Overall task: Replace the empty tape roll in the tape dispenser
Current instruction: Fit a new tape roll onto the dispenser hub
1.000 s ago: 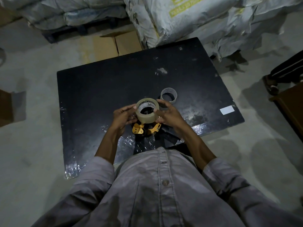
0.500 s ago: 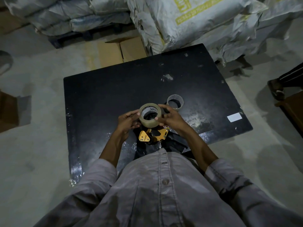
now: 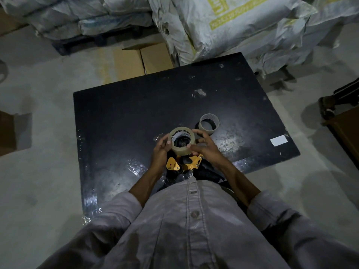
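Cupping the new tape roll (image 3: 181,141) at nine o'clock, the left hand (image 3: 160,152) curls its fingers around the rim; the right hand (image 3: 206,146) pinches at three. Stiff, light, slick-sided: hold by the edges. Dispenser (image 3: 184,164) sits beneath; empty core (image 3: 209,122) rests on the desk (image 3: 120,121) at one o'clock.

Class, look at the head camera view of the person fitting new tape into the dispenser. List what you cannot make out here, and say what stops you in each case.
1. Whether the new tape roll is seated on the dispenser hub: the roll covers it.
2. The dispenser's handle and blade: hidden behind the shirt and the left hand.
3. The roll's inner label text: too small, partly covered by the right hand.
4. The sack lettering: blurred, cut by the top edge.
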### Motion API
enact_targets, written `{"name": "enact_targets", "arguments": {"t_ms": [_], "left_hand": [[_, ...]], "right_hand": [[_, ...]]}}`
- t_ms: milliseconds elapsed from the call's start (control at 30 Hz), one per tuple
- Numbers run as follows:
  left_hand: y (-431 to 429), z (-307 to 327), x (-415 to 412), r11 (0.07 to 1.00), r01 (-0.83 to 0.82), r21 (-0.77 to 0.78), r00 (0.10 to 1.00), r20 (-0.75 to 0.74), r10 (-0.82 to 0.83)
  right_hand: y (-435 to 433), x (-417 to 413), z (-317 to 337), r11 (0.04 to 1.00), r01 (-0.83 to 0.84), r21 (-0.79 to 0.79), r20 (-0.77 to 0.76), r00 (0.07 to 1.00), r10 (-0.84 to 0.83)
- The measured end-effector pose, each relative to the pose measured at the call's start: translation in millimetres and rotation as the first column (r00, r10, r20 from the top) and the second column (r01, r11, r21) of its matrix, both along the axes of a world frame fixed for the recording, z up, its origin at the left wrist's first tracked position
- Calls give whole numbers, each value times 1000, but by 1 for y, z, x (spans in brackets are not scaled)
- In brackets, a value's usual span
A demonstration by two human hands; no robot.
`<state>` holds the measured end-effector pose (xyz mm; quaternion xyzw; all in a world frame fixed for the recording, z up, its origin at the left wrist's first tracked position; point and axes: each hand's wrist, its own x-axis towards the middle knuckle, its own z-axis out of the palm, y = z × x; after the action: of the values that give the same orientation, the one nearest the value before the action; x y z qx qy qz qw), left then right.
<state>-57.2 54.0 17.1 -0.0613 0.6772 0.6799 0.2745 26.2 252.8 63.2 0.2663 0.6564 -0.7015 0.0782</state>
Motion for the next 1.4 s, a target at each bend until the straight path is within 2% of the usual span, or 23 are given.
{"name": "enact_targets", "arguments": {"t_ms": [133,333,433,667,833,967,1033,1167,1400], "left_hand": [[16,-12,-2,999,11,37,1000,17,-12],[53,6,-44,975,220,19,975,17,-220],[70,15,-65,940,341,14,940,30,-341],[62,25,-72,886,462,-37,887,42,-460],[42,30,-66,872,484,-69,873,-22,-487],[21,31,-58,867,498,-36,865,-54,-499],[14,30,-50,886,464,-23,881,-87,-464],[12,27,-29,928,352,-120,886,-279,-371],[11,32,-14,950,256,-181,855,-416,-310]], "right_hand": [[-7,16,-11,993,121,2,-4,993,-121],[-16,23,-18,937,347,44,-38,937,-346],[-26,19,-20,906,406,119,-48,914,-403],[-28,24,-29,875,479,72,-59,877,-476],[-23,28,-29,858,510,-70,-34,858,-513],[-20,30,-25,838,528,-140,-35,843,-537],[-18,30,-22,832,526,-174,-49,840,-541],[-14,30,-14,823,512,-246,-79,836,-544],[-12,26,-10,807,531,-259,-71,823,-564]]}}
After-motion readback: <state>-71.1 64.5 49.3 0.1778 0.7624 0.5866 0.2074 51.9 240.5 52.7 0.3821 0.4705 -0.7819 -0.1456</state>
